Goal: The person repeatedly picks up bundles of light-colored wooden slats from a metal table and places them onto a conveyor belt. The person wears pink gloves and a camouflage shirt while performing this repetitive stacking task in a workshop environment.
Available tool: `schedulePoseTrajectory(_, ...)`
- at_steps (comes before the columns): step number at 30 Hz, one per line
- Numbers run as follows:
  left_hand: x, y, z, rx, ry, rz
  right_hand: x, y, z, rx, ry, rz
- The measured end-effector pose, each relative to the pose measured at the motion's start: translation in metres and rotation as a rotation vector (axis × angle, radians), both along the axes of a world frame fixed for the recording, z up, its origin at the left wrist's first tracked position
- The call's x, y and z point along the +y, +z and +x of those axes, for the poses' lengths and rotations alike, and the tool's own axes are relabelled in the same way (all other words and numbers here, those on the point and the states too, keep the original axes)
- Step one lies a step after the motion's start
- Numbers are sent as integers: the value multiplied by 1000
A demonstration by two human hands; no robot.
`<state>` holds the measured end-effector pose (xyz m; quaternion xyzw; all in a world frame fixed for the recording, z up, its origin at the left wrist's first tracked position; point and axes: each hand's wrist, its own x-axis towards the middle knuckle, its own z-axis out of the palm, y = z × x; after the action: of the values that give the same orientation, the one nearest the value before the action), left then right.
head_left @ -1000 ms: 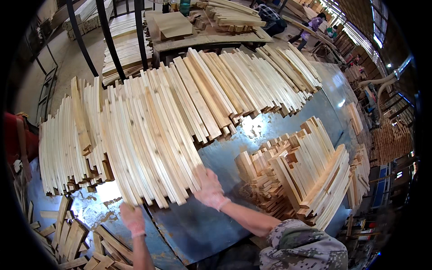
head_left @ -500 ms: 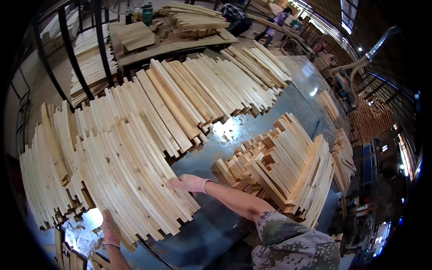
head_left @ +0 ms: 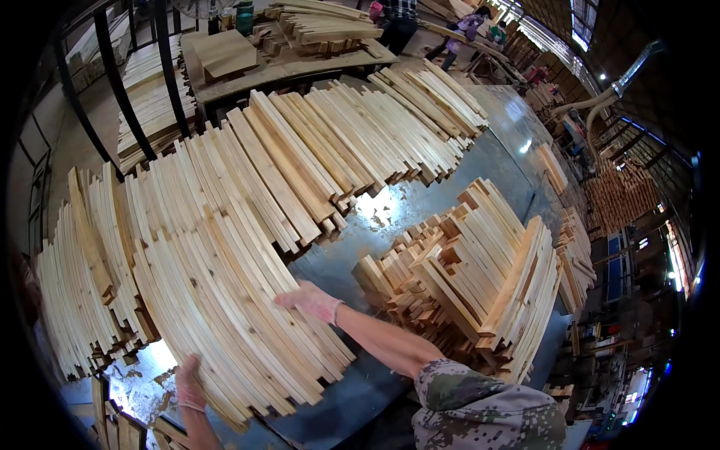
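A wide layer of pale wooden strips (head_left: pixel 232 300), laid side by side, slants across the near left of the metal table. My left hand (head_left: pixel 190 384), in a thin pinkish glove, is closed against the layer's left edge close to the near ends. On the opposite side, my right hand (head_left: pixel 313 301), gloved alike, grips the right edge with its fingers over the outer strips. Some fingertips of both hands are hidden by the wood. The far ends of this layer meet another row of strips behind it.
More strips (head_left: pixel 322 150) lie in a long row behind. A stack of cut pieces (head_left: pixel 480 262) stands right of my arm on the blue-grey table (head_left: pixel 330 262). Black metal bars (head_left: pixel 124 90) rise at far left. People (head_left: pixel 397 22) are at the back. A blurred reddish shape shows at the left rim.
The layer of strips has slid toward me and to the right. My left hand has shifted slightly right with it, and my right hand sits a little farther in over the strips.
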<state>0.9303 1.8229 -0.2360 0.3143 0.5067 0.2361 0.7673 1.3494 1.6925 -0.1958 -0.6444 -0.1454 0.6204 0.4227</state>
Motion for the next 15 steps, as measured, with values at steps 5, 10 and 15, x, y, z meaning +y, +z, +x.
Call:
schedulePoseTrajectory(5,-97,3,-29,0,96,27,-98,11,-25,133,-160,50)
schedulePoseTrajectory(10,-156,84,-32,314,-41,-32,-175,4,-61,317,-235,152)
schedulePoseTrajectory(15,-224,114,-99,163,105,-5,-217,52,-84,355,-127,244)
